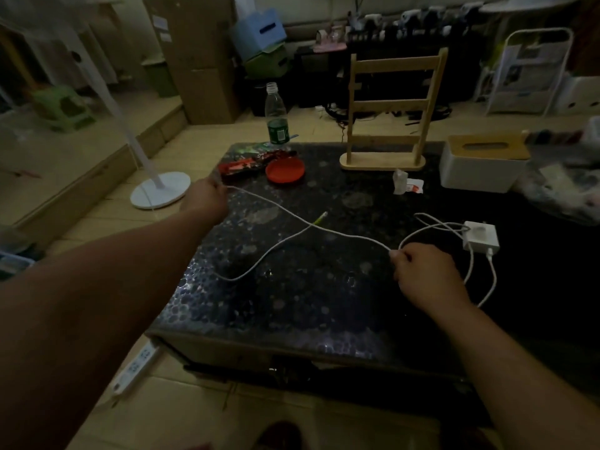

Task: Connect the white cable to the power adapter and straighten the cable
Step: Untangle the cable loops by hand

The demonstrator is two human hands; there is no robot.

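Note:
A white cable (344, 234) stretches across the dark table (292, 306) between my two hands. My left hand (204, 198) pinches one end near the table's far left edge. My right hand (425, 274) grips the cable further along, at the right. From there the cable loops toward the white power adapter (481, 236), where a plug sits in its front side. A second thin cable (259, 259) with a yellowish tip (321, 218) curves across the table middle, crossing under the stretched one.
At the table's back stand a red lid (285, 170), a red wrapper (242, 166), a plastic bottle (276, 115), a wooden rack (386, 108), a white tissue box (483, 165) and a small packet (407, 185). A white power strip (136, 368) lies on the floor, front left.

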